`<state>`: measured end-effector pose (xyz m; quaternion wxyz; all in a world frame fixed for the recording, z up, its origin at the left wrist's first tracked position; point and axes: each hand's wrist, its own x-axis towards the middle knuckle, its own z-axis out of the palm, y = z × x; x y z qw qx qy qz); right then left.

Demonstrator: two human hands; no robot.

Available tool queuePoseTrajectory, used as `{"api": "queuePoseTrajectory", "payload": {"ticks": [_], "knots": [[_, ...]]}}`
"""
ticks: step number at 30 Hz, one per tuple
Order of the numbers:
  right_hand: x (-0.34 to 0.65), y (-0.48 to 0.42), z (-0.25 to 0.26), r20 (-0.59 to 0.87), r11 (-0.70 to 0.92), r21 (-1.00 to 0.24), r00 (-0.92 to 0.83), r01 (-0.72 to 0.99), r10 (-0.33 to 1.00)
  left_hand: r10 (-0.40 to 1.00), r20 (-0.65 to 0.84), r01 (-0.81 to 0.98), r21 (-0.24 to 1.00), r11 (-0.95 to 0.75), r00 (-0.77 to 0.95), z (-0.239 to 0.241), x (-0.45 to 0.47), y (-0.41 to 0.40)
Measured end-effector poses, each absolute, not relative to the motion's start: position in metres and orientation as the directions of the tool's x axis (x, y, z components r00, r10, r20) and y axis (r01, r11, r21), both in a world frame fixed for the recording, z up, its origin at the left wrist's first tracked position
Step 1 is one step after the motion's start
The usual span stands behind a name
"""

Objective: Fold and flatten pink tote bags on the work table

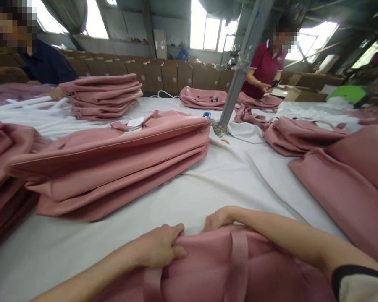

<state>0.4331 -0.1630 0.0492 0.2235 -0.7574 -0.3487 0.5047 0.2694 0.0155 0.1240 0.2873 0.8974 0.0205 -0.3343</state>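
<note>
A pink leather-like bag (204,262) with strap handles lies right in front of me at the bottom of the view. My left hand (160,247) is closed on its far edge, thumb on the near face and fingers curled over the rim. Just to the right, my right hand (219,218) is bent over the same edge, closed, with its fingertips hidden behind the bag. One strap (239,260) runs down the bag's near face. Farther off, a stack of folded pink bags (122,167) lies on the white-covered table (176,201).
More pink bags lie in a pile (107,96) at the back left and in a stack (349,184) at the right. A metal post (242,63) rises from the table. Two people stand across it, one in a navy top (50,63), one in a maroon shirt (264,63). Cardboard boxes (170,75) line the back.
</note>
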Motion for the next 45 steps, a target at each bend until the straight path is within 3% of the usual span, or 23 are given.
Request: {"api": "queuePoseTrajectory", "payload": {"ticks": [5,8,11,15,20,24,27,31,35,39,42,45], "knots": [[0.454,-0.225,0.082,-0.61,-0.73,-0.583,0.4,0.357,0.684,0.005,-0.567,0.322,0.461,-0.827,0.823,0.071,0.266,0.018],[0.435,-0.271,0.089,-0.525,-0.743,-0.411,0.528,0.528,0.667,0.054,-0.553,0.325,0.405,-0.854,0.832,0.071,0.254,0.024],[0.421,-0.299,0.079,-0.45,-0.812,-0.256,0.679,0.525,0.58,0.097,-0.574,0.358,0.361,-0.861,0.813,0.075,0.24,0.037],[0.426,-0.307,0.055,-0.398,-0.839,-0.277,0.738,0.469,0.545,0.116,-0.563,0.361,0.346,-0.866,0.818,0.071,0.228,0.051],[0.433,-0.312,0.029,-0.372,-0.863,-0.319,0.786,0.392,0.494,0.266,-0.56,0.492,0.301,-0.817,0.785,0.057,0.224,0.054],[0.432,-0.319,0.017,-0.293,-0.885,-0.241,0.839,0.399,0.459,0.328,-0.534,0.515,0.248,-0.82,0.779,0.048,0.221,0.053],[0.432,-0.317,0.011,-0.255,-0.879,-0.177,0.842,0.443,0.476,0.321,-0.487,0.478,0.24,-0.845,0.812,0.041,0.219,0.053],[0.431,-0.312,0.014,-0.202,-0.886,-0.182,0.866,0.426,0.457,0.304,-0.426,0.443,0.279,-0.852,0.852,0.04,0.22,0.055],[0.423,-0.313,0.043,-0.072,-0.863,-0.213,0.873,0.459,0.482,0.274,-0.235,0.343,0.336,-0.877,0.932,0.072,0.215,0.037],[0.383,-0.305,0.079,0.096,-0.748,-0.223,0.777,0.625,0.622,0.09,-0.078,0.108,0.266,-0.958,0.993,0.096,0.19,-0.011],[0.342,-0.294,0.086,0.04,-0.615,-0.172,0.629,0.77,0.777,0.043,-0.17,0.08,0.217,-0.973,0.985,0.085,0.169,-0.041],[0.318,-0.293,0.068,-0.089,-0.602,-0.149,0.596,0.784,0.798,0.077,-0.162,0.109,0.198,-0.974,0.984,0.062,0.156,-0.05]]}}
